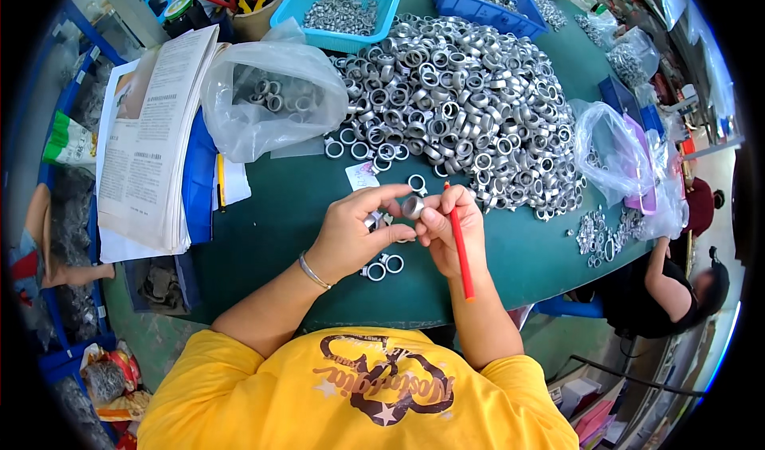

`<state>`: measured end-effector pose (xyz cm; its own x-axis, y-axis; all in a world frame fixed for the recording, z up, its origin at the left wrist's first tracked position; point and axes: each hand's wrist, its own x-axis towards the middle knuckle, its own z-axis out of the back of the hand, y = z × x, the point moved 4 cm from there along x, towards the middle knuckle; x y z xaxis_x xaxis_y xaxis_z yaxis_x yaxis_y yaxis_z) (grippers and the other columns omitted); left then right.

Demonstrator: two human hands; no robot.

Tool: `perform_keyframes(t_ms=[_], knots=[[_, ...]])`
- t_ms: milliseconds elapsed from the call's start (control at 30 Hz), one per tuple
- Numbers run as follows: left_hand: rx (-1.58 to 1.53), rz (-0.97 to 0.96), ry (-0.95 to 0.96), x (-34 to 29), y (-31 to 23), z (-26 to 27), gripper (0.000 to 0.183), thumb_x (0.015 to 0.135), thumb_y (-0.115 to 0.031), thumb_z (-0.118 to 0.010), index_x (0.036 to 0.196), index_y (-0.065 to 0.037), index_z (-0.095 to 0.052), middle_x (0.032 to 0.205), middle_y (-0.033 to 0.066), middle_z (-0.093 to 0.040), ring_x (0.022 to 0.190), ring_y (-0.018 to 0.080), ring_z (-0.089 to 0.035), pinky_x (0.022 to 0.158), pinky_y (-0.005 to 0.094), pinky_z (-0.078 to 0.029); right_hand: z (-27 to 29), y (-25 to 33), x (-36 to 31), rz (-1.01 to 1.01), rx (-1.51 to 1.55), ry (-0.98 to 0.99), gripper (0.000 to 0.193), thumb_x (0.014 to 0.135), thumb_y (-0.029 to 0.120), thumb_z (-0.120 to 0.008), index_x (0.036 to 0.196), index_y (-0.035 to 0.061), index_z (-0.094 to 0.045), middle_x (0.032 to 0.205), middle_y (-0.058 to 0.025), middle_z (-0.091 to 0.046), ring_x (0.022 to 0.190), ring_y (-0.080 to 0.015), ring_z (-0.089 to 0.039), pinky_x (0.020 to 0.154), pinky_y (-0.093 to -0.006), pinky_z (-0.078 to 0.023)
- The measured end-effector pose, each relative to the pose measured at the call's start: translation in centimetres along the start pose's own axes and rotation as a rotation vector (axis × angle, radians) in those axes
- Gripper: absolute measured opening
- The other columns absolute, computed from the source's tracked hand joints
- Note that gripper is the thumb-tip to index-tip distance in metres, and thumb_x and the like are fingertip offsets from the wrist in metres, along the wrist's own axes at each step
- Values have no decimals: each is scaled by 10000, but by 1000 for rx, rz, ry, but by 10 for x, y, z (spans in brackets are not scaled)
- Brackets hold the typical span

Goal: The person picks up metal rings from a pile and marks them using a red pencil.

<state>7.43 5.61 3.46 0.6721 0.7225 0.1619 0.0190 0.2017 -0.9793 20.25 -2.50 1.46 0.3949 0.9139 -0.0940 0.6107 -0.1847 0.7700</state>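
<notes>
Between my two hands, over the near part of the green table (263,247), is a silver metal ring (413,207). My right hand (458,231) pinches this ring with its thumb and fingertips, and a red pencil (460,251) is also tucked in that hand, slanting down toward my forearm. My left hand (347,231) is curled, with its thumb and fingers around another metal ring (372,221), partly hidden. Two loose rings (392,263) lie just below the left hand. One more ring (417,184) lies just beyond the fingertips, near a small white paper tag (362,176).
A large heap of metal rings (478,107) covers the far middle. Behind it stand a light-blue basin (390,11) and a blue crate (526,21) of small parts. Plastic bags (271,123) and newspapers (147,155) lie left. Small parts (598,239) lie right, near another person (669,290).
</notes>
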Motion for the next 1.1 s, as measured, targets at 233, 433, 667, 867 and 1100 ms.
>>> perform_keyframes(t_ms=[233,433,667,867,1100], knots=[[-97,67,64,-1,7,-1,276,734,-45,-698,997,-17,-623,819,21,-606,679,64,-560,597,182,-453,1,-4,-3,37,-10,31,253,774,-79,-612,806,83,-420,823,-138,-599,620,-147,-579,489,-215,-449],[-188,228,93,-1,10,-3,169,775,-58,-659,927,10,-626,732,11,-598,589,55,-536,544,178,-431,-2,-2,-2,284,-194,9,283,748,-111,-619,858,69,-431,946,-152,-593,652,-95,-515,573,-204,-450],[-59,67,80,-2,9,-2,131,767,-38,-661,883,6,-621,812,38,-586,609,69,-539,546,186,-434,3,-2,-5,276,-221,71,285,748,-126,-610,864,58,-426,1000,-171,-579,777,-129,-565,698,-233,-480],[-9,-88,29,-3,8,-3,149,747,38,-638,891,0,-623,902,63,-560,634,92,-544,555,191,-442,5,-2,-4,296,-183,95,320,727,-140,-623,858,65,-417,967,-145,-571,787,-131,-563,695,-235,-480],[43,-99,24,-3,10,-3,172,754,45,-633,919,-4,-633,916,62,-561,627,93,-548,552,190,-447,7,-1,-4,345,-246,132,342,707,-135,-646,856,66,-413,951,-138,-563,774,-126,-549,688,-240,-476]])
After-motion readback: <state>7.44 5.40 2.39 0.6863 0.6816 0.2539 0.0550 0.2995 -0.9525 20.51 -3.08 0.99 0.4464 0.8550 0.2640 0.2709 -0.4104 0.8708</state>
